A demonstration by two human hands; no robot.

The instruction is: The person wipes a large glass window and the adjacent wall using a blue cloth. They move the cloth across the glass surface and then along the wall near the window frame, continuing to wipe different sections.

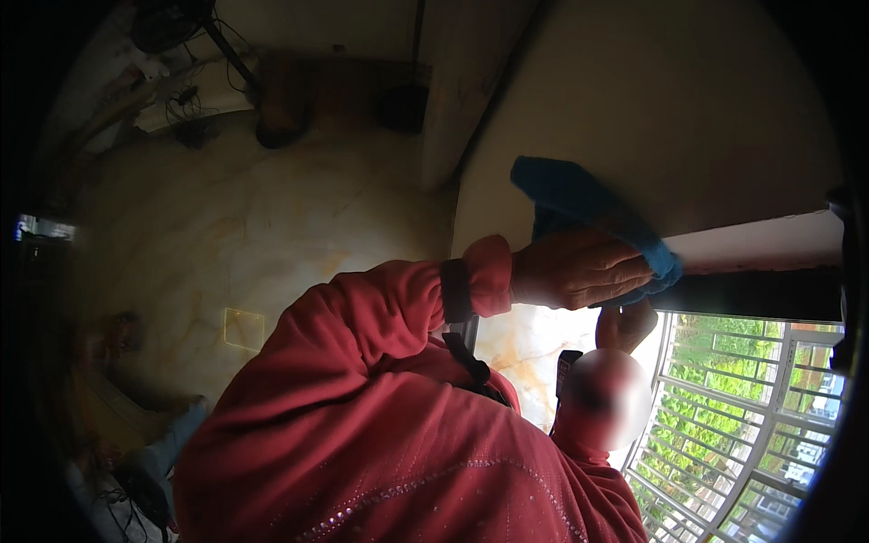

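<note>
My left hand (580, 269) lies with its fingers extended over a blue cloth (577, 193), holding it against a pale flat surface (652, 136) at the corner by the window. Part of the cloth stands up behind the hand, and a folded end sticks out past the fingertips. Just below, my right hand (624, 326) is bent close under the cloth; its fingertips are hidden, so its grip is unclear. Both arms are in red sleeves, with a black band (455, 290) around the left one. A small black device (567, 372) is beside the right forearm.
A barred window (726, 400) with greenery outside is at the lower right. Marbled flooring (271, 217) spreads on the left. A dark stand (231, 58) and loose cables (187, 102) are at the upper left, with more cables (122, 509) at the lower left.
</note>
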